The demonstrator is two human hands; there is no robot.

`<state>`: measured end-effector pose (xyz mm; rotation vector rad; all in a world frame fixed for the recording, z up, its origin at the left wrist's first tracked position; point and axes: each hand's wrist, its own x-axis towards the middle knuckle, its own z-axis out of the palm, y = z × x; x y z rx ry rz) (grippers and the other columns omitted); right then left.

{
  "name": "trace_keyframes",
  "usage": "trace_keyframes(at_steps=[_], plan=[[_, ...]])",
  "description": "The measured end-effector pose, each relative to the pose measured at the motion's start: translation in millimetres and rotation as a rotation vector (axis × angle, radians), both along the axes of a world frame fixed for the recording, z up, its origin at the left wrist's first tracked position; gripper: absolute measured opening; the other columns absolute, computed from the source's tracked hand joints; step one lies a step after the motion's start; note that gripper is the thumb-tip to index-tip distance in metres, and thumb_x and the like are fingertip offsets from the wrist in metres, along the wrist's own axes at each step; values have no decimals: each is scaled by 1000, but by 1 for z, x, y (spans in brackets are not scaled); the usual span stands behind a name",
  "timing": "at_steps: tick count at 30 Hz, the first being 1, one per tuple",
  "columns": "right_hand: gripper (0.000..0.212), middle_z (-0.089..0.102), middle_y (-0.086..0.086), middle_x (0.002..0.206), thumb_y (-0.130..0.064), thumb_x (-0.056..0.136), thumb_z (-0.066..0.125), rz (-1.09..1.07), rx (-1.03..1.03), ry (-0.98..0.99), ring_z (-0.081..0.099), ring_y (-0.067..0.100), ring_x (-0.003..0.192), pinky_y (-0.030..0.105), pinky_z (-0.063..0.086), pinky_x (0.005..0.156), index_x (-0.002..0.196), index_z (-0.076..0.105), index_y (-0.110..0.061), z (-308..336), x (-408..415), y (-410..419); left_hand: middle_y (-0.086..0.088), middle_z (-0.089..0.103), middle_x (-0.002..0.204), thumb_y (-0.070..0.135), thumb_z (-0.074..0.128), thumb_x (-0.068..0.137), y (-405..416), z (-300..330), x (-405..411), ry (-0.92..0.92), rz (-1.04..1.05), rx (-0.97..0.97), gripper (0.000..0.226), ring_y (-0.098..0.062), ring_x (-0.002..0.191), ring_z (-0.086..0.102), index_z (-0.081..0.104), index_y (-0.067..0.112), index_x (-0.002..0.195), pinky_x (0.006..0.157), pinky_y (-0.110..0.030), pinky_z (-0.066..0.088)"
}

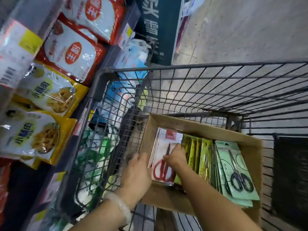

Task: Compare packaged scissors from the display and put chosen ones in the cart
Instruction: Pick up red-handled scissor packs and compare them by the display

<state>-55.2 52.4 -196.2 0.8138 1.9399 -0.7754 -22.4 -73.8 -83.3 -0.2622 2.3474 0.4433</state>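
Progress: comparison is judged under way; no choice can be confirmed. An open brown cardboard box (205, 129) of carded scissors is seen inside the grey wire shopping cart (183, 75). White-carded red-handled scissors (162, 169) stand at its left end, yellow-green carded packs (198, 155) beside them, and a mint-green card of black-handled scissors (238, 170) at the right. Left hand (138, 170): fingers curled over the box's left wall and the white pack's edge. Right hand (176, 157): fingers bent, the white pack's right edge apparently pinched; full grip cannot be told.
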Motion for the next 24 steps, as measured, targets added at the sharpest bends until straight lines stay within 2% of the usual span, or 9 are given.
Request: trace_keyframes(at_steps=[2,3,5,7,10,15,17,20,24], plan=[[63,46,12,129,-15,86,64,-39,48,-50,57,29,112,37,51,86,137,28,-10,-4,5,0,-3,43,133,29,51,92,-1,-1,-3,39,-19,-41,45,-22,124,44,37,24,135,103,-35,41],[57,55,10,114,-15,85,65,-72,35,-72,62,26,99,35,54,78,132,32,-9,-5,8,-2,-4,40,136,29,51,92,-1,-1,-5,66,-38,-71,48,-23,127,40,34,25,137,106,-36,39],[60,59,9,99,-22,79,72,-107,32,-86,64,22,87,36,57,76,126,36,-9,-7,12,-9,-6,33,143,30,52,92,-3,-4,-7,78,-55,-111,58,-25,134,33,26,25,143,110,-37,35],[80,55,13,119,-32,70,78,-86,56,-68,60,28,106,42,53,89,131,32,-9,-9,13,-19,-6,31,146,29,53,91,-6,-8,-7,50,-43,-125,66,-27,136,31,17,24,146,110,-38,35],[103,37,16,140,-39,68,79,17,174,-45,44,31,127,38,42,102,143,16,-5,-11,13,-31,-9,41,139,21,54,90,-8,-11,-7,11,-5,-105,69,-28,130,41,11,25,145,105,-39,40],[121,32,19,139,-42,61,84,27,237,19,47,32,123,37,48,95,146,5,-6,-17,17,-33,-8,44,138,20,54,90,-12,-15,-6,12,16,-41,73,-27,126,46,9,27,146,105,-40,40],[115,37,19,135,-44,56,86,-58,225,0,52,32,117,41,54,87,142,18,-10,-22,19,-30,-7,42,141,20,56,90,-13,-16,-6,1,44,-4,75,-26,127,45,8,28,147,106,-39,39],[86,48,11,119,-53,55,83,-75,245,-19,60,26,100,40,58,77,120,44,-13,-22,22,-23,-8,40,141,23,56,89,-15,-16,-6,-27,64,32,76,-26,128,44,8,29,147,106,-38,39],[55,54,7,113,-47,71,75,-83,190,86,62,24,93,38,56,74,110,55,-15,-15,27,-10,-9,40,140,23,57,90,-18,-13,-8,-51,66,71,76,-26,127,44,8,29,148,106,-38,39]])
